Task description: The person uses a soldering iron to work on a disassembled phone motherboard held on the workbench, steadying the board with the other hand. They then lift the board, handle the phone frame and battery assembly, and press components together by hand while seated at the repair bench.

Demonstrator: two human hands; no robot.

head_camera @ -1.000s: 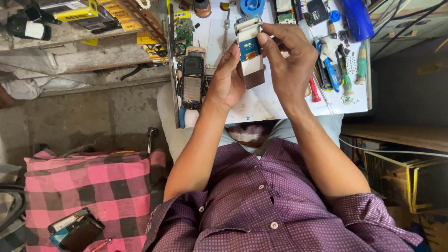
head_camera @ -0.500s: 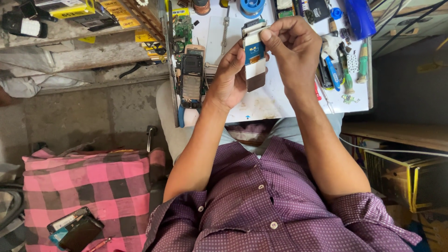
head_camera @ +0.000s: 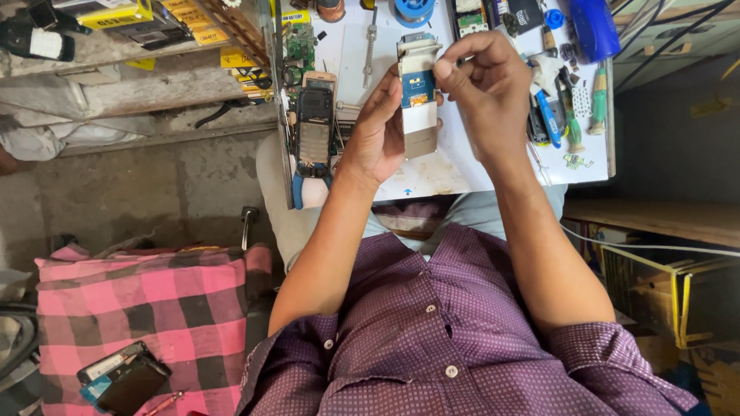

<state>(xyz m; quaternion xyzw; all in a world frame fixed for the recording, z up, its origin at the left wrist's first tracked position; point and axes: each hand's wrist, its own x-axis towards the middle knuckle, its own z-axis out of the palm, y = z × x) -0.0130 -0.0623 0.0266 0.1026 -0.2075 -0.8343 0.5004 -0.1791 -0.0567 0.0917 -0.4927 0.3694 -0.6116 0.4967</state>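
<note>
1. Head view looks straight down on a person in a purple dotted shirt (head_camera: 432,331), both bare forearms reaching forward over a white tabletop (head_camera: 455,166).
2. Left hand (head_camera: 378,131) cups an opened phone (head_camera: 418,92) from the side, palm against its left edge, fingers curled behind it and closed on the body.
3. Right hand (head_camera: 489,85) is at the phone's upper right corner, thumb and forefinger pinched together on the top edge; the other fingers are folded in.
4. The phone is held upright just above the tabletop, between the two hands (its back is off, showing a blue board patch, a pale middle band and a tan lower part).
5. Left of the hands, a second stripped phone (head_camera: 314,131) lies flat near the tabletop's left edge, with a green circuit board (head_camera: 299,46) beyond it.
6. Right of the right hand lie several screwdrivers (head_camera: 574,115) with blue and green handles, close together; a blue bottle (head_camera: 593,27) lies at the far right corner.
7. A solder spool (head_camera: 412,9) sits at the far edge, just beyond the held phone.
8. Lower left, well apart from the hands, a pink checked cloth (head_camera: 139,308) carries two more dark phones (head_camera: 123,377), overlapping.
</note>
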